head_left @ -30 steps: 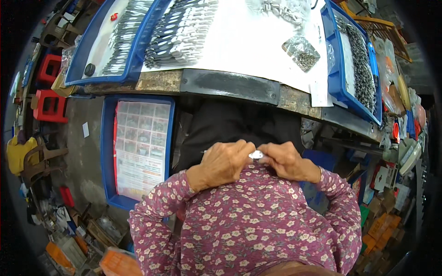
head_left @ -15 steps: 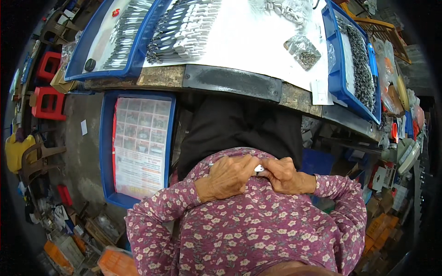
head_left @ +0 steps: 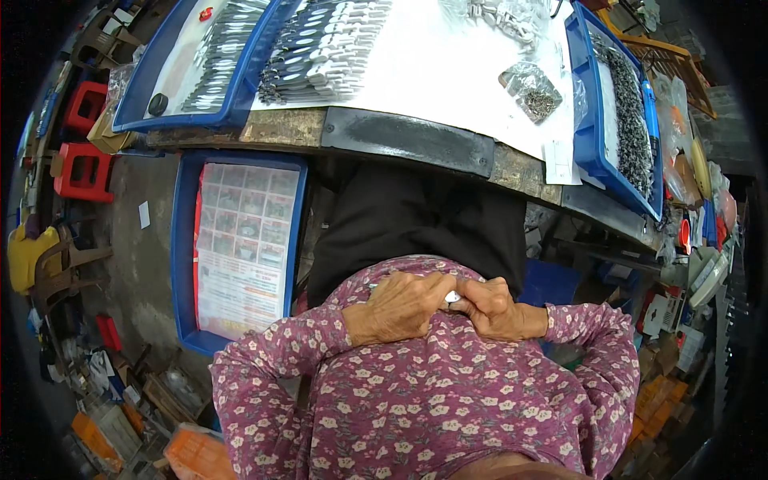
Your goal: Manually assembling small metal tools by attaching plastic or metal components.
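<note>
Close against my flowered top, my left hand (head_left: 398,308) and my right hand (head_left: 498,309) are both closed with fingertips nearly meeting. Between them shows the end of a small whitish metal piece (head_left: 453,297); my fingers cover the rest of it, so its kind is unclear. Ahead on the white-covered worktable (head_left: 448,96) lie rows of slim silver-and-dark metal pieces (head_left: 324,52). A clear bag of small brownish parts (head_left: 534,98) rests to their right, with more loose metal parts (head_left: 512,24) behind it.
A blue tray (head_left: 180,122) of similar slim pieces stands on the table's left, another blue tray (head_left: 590,120) of small dark parts on its right. The table's dark front edge (head_left: 408,142) crosses above my lap. Below, a blue tray (head_left: 183,264) holds a printed sheet. Red stools (head_left: 84,172) stand left.
My hands stay in nearly the same place, with the fingers slightly shifted around the whitish piece. A thin pale tip beside my left hand no longer shows. The view has moved slightly.
</note>
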`<state>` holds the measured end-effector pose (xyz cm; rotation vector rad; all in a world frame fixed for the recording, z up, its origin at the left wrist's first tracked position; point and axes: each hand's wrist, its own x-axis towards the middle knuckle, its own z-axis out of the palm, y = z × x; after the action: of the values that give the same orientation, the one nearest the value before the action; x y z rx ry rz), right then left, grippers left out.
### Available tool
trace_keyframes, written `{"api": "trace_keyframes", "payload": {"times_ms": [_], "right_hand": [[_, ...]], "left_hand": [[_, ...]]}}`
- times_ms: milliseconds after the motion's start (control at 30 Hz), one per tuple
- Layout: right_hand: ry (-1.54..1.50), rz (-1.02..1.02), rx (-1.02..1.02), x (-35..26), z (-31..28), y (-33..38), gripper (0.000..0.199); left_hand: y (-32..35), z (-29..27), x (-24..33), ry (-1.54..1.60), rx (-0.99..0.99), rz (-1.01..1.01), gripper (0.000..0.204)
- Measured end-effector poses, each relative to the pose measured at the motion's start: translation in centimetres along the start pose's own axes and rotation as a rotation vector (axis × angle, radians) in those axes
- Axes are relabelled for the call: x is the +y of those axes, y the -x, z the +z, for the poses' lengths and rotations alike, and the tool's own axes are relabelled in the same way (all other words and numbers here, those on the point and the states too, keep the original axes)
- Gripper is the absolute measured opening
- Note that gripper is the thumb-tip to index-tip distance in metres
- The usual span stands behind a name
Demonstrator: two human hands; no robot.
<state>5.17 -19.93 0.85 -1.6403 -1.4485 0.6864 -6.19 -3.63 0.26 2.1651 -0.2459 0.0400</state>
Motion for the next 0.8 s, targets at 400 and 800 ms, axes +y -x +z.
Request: {"api": "trace_keyframes", "payload": {"times_ms": [400,800], "right_hand": [[0.020,0.059,0.035,-0.7,0.2,-0.4,0.007],[0.018,0.040,0.041,-0.5,0.1,-1.1,0.008]], "left_hand": [[0.0,0.1,-0.4,0.038,0.061,0.025,0.012],[0.0,-0.5,-0.6,0.108,0.072,0.001,0.014]]}}
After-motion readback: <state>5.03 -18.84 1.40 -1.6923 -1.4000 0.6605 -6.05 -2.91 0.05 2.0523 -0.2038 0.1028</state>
